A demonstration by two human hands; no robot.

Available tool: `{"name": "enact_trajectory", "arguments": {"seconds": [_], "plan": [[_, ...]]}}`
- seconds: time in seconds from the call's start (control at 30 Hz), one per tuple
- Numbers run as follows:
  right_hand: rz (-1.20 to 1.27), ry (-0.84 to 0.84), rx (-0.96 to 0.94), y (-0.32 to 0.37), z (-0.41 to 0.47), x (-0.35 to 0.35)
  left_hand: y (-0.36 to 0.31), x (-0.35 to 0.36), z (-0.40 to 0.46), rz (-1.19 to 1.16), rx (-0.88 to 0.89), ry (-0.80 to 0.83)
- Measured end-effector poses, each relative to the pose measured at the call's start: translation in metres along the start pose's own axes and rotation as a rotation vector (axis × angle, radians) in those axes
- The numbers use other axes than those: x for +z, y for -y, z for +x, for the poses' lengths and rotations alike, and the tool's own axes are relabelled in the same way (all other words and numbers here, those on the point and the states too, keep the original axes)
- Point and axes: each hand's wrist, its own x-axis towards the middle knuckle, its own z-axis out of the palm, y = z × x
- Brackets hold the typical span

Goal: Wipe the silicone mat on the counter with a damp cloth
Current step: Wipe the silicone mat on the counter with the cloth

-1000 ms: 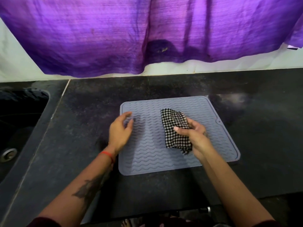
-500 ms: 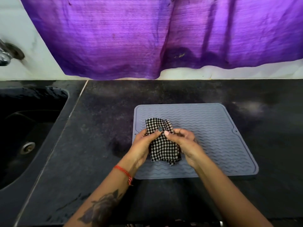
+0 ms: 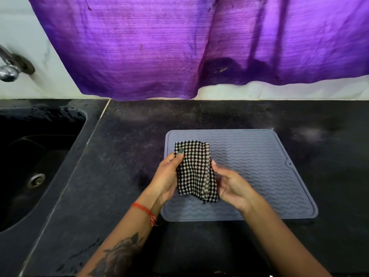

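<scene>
A grey silicone mat point(image 3: 259, 166) with wavy ridges lies flat on the black counter point(image 3: 123, 156). Over its left part I hold a black-and-white checked cloth point(image 3: 194, 170) between both hands. My left hand point(image 3: 167, 176) grips the cloth's left edge, thumb on top near its upper corner. My right hand point(image 3: 231, 184) holds the right edge, fingers curled under it. The cloth hangs as a folded rectangle, its lower end drooping towards the mat.
A black sink point(image 3: 34, 166) with a metal drain point(image 3: 37, 179) is set into the counter at the left. A metal tap point(image 3: 10, 68) sticks out of the white wall above it. A purple cloth point(image 3: 179, 47) hangs down the wall behind the counter.
A second ago only my right hand held the cloth at the mat's middle. My left hand has since taken its left edge, and the cloth is now opened out over the mat's left part.
</scene>
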Motion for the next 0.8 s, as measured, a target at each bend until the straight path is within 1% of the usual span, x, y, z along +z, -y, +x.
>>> {"name": "enact_trajectory", "arguments": {"seconds": [0.07,0.13,0.23,0.33,0.43,0.5,0.6,0.67,0.73,0.8], "plan": [[-0.018,0.045,0.092,-0.001,-0.001,-0.004,-0.001,0.001,-0.001,-0.01,-0.034,0.026],[-0.076,0.086,0.129,0.002,0.0,-0.013,-0.002,0.0,-0.002,-0.007,-0.055,0.035],[-0.154,0.098,0.054,0.01,0.001,-0.026,-0.007,-0.004,-0.003,0.032,-0.074,0.022],[-0.102,0.151,-0.036,0.015,0.0,-0.031,-0.011,-0.007,-0.005,0.02,-0.142,0.062],[-0.009,0.27,-0.006,0.012,-0.004,-0.027,-0.012,-0.006,-0.008,-0.097,-0.262,0.11],[0.065,0.306,0.041,0.005,-0.005,-0.026,-0.011,-0.004,-0.011,-0.157,-0.311,0.143],[0.094,0.284,0.087,-0.003,-0.008,-0.025,-0.009,-0.006,-0.011,-0.177,-0.329,0.157],[0.065,0.241,0.106,-0.004,-0.006,-0.027,-0.008,-0.007,-0.011,-0.179,-0.326,0.15],[-0.039,0.152,0.104,0.0,-0.004,-0.031,-0.007,-0.008,-0.009,-0.129,-0.284,0.118],[-0.197,0.039,0.082,0.009,-0.005,-0.033,-0.005,-0.01,-0.008,-0.013,-0.229,0.056]]}}
